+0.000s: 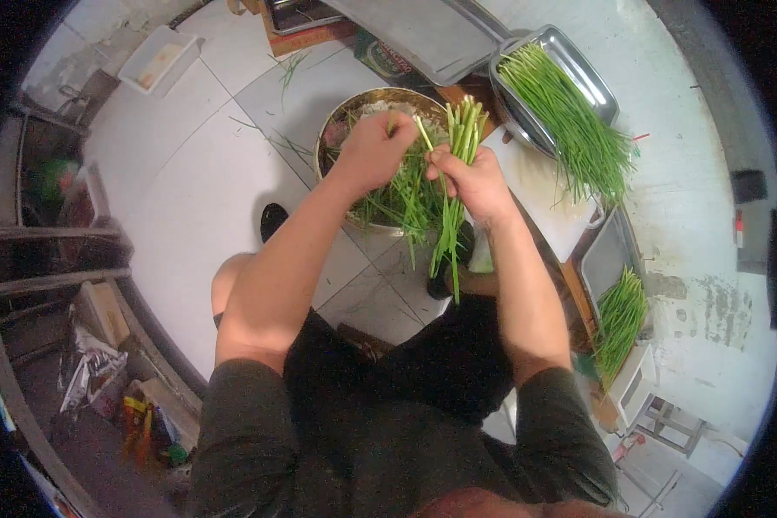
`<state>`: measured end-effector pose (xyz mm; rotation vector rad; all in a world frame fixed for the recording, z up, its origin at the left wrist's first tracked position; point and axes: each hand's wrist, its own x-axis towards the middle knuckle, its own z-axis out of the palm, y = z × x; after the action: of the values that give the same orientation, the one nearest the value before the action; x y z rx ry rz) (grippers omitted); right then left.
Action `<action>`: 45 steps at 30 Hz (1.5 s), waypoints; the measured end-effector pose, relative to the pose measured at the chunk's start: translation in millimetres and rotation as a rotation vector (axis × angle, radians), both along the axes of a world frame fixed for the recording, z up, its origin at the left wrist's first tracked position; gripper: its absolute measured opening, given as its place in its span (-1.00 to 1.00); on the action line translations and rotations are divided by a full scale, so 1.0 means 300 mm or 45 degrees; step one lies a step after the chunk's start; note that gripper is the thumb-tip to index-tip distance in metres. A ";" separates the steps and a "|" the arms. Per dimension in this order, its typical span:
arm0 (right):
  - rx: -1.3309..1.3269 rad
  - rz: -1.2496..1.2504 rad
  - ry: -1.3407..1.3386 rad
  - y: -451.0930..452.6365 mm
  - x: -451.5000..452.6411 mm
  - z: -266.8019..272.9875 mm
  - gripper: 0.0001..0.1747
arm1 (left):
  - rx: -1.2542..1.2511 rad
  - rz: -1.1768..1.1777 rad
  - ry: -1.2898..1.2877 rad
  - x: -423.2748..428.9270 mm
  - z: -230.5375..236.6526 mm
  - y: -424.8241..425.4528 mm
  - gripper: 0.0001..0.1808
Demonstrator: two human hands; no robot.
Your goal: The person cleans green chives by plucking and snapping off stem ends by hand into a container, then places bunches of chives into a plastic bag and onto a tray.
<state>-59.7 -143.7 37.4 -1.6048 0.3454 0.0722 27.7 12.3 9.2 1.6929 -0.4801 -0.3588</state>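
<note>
My right hand (471, 178) grips a bunch of garlic chives (463, 133), pale stem ends up and green leaves hanging down. One chive stalk (425, 135) stands apart from the bunch at the right thumb. Just to the left, my left hand (377, 147) has its fingers curled and thumb near the index finger. A pale green bit shows at those fingertips; whether they hold it is unclear. Beneath both hands sits a round metal pot (320, 139) on the floor, with loose chive leaves (395, 204) and other scraps inside.
At the right, a steel tray (605, 84) holds a large pile of chives (566, 123). Near it lie a white cutting board (553, 223) and another tray with chives (621, 317). A white plastic bin (158, 61) stands upper left; a shelf (58, 281) runs along the left.
</note>
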 end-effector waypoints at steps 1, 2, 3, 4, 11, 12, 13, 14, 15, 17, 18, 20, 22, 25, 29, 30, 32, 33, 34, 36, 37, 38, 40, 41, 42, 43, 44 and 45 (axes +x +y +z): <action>0.037 0.023 0.011 0.001 0.000 0.001 -0.81 | -0.107 0.118 -0.038 0.010 -0.011 -0.002 -0.70; 0.038 0.024 0.010 0.003 0.000 0.001 -0.81 | -0.106 0.120 -0.040 0.023 -0.022 0.006 -0.70; 0.066 0.015 0.005 -0.003 -0.002 0.001 -0.81 | -0.030 0.238 0.055 0.035 -0.006 0.013 -0.70; 0.094 0.006 -0.001 -0.008 -0.004 0.002 -0.80 | 0.046 0.357 0.149 0.043 0.010 0.018 -0.69; 0.180 -0.022 -0.013 -0.006 0.005 -0.012 -0.80 | 0.147 0.200 -0.149 0.000 -0.010 0.014 -0.56; 0.211 -0.026 0.005 -0.009 0.005 -0.017 -0.80 | 0.229 0.142 -0.056 -0.004 0.007 0.008 -0.54; 0.242 -0.031 0.022 -0.012 0.004 -0.020 -0.79 | 0.311 0.082 0.036 -0.008 0.023 0.002 -0.53; 0.239 -0.033 0.024 -0.014 0.003 -0.021 -0.79 | 0.308 0.080 0.038 -0.012 0.036 -0.005 -0.53; 0.228 -0.025 0.033 -0.012 0.004 -0.022 -0.80 | 0.324 0.087 0.148 -0.014 0.049 -0.007 -0.54; 0.216 -0.017 0.043 -0.011 0.006 -0.025 -0.80 | 0.337 0.094 0.258 -0.017 0.039 -0.017 -0.56; 0.228 -0.001 0.030 -0.008 0.008 -0.028 -0.79 | 0.095 0.028 0.352 -0.021 0.014 -0.021 -0.59; 0.243 0.020 0.018 0.001 0.012 -0.031 -0.79 | -0.147 -0.033 0.442 -0.022 -0.029 -0.028 -0.63; 0.222 0.066 0.054 0.007 0.011 -0.030 -0.77 | -0.161 -0.202 0.357 -0.025 -0.038 -0.037 -0.64; 0.332 0.075 0.075 0.017 0.011 -0.025 -0.74 | -0.433 0.098 0.574 -0.024 -0.029 -0.036 -0.70; 0.299 0.077 0.111 0.014 0.011 -0.032 -0.74 | -0.266 0.121 0.383 -0.021 0.008 -0.020 -0.78; 0.303 0.111 0.100 0.015 0.010 -0.034 -0.75 | -0.282 0.054 0.384 -0.042 0.025 -0.019 -0.80; 0.306 0.146 0.089 0.011 0.013 -0.041 -0.75 | -0.268 -0.022 0.309 -0.054 0.009 -0.030 -0.79; 0.264 0.175 0.090 0.007 0.015 -0.046 -0.76 | -0.268 -0.023 0.309 -0.052 0.011 -0.029 -0.79; 0.221 0.204 0.090 0.004 0.015 -0.049 -0.77 | -0.174 -0.044 0.246 -0.050 0.014 -0.026 -0.78; 0.248 0.217 0.073 0.008 0.016 -0.050 -0.78 | -0.079 -0.065 0.183 -0.041 0.014 -0.019 -0.78; 0.275 0.231 0.056 0.012 0.017 -0.050 -0.80 | -0.084 -0.075 0.256 -0.034 0.012 -0.015 -0.77; 0.275 0.231 0.055 0.017 0.017 -0.050 -0.80 | -0.090 -0.085 0.329 -0.028 0.010 -0.011 -0.76; 0.456 0.008 0.077 0.023 0.017 -0.049 -0.81 | -0.117 0.010 0.281 -0.020 0.007 -0.010 -0.76; 0.456 0.009 0.075 0.019 0.020 -0.053 -0.81 | -0.144 0.105 0.235 -0.017 0.003 -0.010 -0.76; 0.468 -0.062 0.018 0.008 0.023 -0.062 -0.81 | -0.231 0.144 0.285 -0.016 0.002 -0.013 -0.77; 0.480 -0.132 -0.039 -0.006 0.026 -0.071 -0.80 | -0.232 0.140 0.284 -0.009 0.002 -0.009 -0.77; 0.448 -0.165 -0.022 -0.027 0.028 -0.082 -0.79 | -0.235 0.125 0.310 0.002 0.003 0.001 -0.78; 0.449 -0.163 -0.024 -0.036 0.026 -0.078 -0.79 | -0.236 0.114 0.335 0.011 0.007 0.009 -0.79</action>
<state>-51.9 -154.5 14.0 -1.2313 0.3966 0.0187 31.1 15.0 11.3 1.4570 -0.2350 -0.4508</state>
